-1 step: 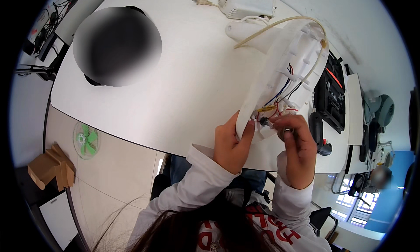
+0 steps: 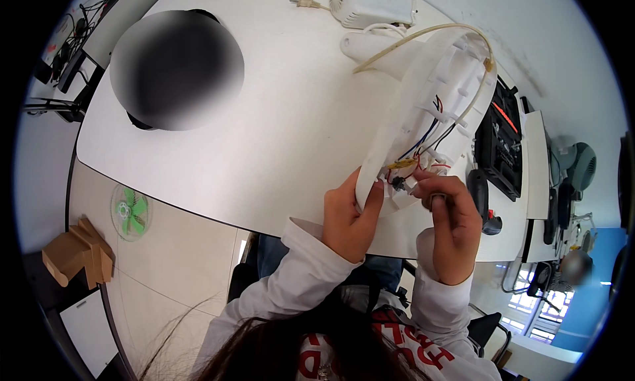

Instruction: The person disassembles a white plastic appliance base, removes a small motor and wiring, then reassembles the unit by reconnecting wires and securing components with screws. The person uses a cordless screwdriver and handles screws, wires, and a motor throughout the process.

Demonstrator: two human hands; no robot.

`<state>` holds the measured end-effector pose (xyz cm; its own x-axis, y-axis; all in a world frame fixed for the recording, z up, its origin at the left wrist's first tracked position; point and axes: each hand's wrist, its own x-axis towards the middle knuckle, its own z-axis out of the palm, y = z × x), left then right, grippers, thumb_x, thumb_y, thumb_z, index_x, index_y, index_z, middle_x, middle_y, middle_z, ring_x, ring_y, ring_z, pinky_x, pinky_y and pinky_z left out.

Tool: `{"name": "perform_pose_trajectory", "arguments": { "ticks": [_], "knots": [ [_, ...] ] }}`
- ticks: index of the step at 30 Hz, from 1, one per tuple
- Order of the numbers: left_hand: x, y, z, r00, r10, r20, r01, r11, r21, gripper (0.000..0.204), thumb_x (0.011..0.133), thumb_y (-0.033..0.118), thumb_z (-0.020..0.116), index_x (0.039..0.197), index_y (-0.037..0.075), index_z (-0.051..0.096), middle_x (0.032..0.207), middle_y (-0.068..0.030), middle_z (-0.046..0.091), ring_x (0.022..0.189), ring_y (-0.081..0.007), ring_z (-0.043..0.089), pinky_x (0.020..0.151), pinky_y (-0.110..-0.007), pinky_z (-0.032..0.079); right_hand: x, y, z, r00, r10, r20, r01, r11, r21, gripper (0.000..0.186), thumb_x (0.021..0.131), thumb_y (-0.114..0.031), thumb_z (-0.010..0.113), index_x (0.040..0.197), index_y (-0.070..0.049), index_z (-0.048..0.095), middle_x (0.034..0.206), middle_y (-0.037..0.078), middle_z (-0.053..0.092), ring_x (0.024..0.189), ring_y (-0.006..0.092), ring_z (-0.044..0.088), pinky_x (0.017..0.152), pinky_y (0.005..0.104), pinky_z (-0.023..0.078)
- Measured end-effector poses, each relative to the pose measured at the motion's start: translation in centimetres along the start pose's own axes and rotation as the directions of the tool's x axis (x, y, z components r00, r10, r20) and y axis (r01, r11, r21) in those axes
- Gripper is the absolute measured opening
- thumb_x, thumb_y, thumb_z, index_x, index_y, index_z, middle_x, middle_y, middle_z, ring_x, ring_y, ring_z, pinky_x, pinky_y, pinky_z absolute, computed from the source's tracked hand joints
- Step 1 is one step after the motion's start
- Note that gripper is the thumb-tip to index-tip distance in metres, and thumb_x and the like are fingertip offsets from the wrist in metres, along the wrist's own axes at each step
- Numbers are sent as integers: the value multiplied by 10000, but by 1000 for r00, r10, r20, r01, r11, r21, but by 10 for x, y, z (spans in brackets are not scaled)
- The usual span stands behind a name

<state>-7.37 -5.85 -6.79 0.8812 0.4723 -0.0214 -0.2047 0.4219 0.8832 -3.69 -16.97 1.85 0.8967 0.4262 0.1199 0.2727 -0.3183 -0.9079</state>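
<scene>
A long white plastic housing, open on its inner side, lies tilted on the table with blue, black, red and yellow wires inside. My left hand grips its near end, thumb over the rim. At that end sits a small black part among the wires. My right hand is beside it, thumb and fingers pinched together at a small pale piece I cannot make out. A beige power cord arches over the housing's far end.
A white motor casing and a plug lie at the table's far side. To the right are an open black tool case and a black-and-red hand tool. A person's blurred head is at far left.
My right hand has shifted slightly to the right, its fingers still pinched. My left hand and the housing have hardly moved.
</scene>
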Motion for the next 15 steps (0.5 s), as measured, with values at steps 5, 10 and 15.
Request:
{"name": "perform_pose_trajectory", "arguments": {
  "ticks": [5, 10, 15],
  "knots": [
    [1, 4, 1, 999, -27, 25, 27, 1000, 8, 233, 930, 98, 491, 1094, -44, 574, 736, -61, 612, 665, -68, 506, 586, -247, 427, 3, 12, -5, 989, -126, -80, 115, 984, -133, 329, 776, 105, 551, 1079, -20, 579, 1007, 79, 615, 902, 149, 566, 751, 249, 460],
    [1, 3, 1, 999, -40, 23, 40, 999, 4, 220, 924, 84, 493, 1082, -45, 578, 745, -43, 607, 683, -63, 497, 591, -239, 417, 4, 12, 9, 989, 50, -136, -25, 983, 180, 349, 744, 82, 663, 1064, -12, 561, 964, 71, 604, 887, 147, 598, 680, 243, 508],
    [1, 4, 3, 1000, -30, -2, 30, 999, -21, 209, 917, 72, 492, 1064, -50, 576, 751, -45, 602, 700, -68, 491, 600, -242, 414, 4, 16, 12, 988, 60, -141, -22, 966, 258, 278, 782, 84, 640, 1039, 13, 563, 951, 82, 612, 889, 162, 617, 703, 263, 523]
  ]
}}
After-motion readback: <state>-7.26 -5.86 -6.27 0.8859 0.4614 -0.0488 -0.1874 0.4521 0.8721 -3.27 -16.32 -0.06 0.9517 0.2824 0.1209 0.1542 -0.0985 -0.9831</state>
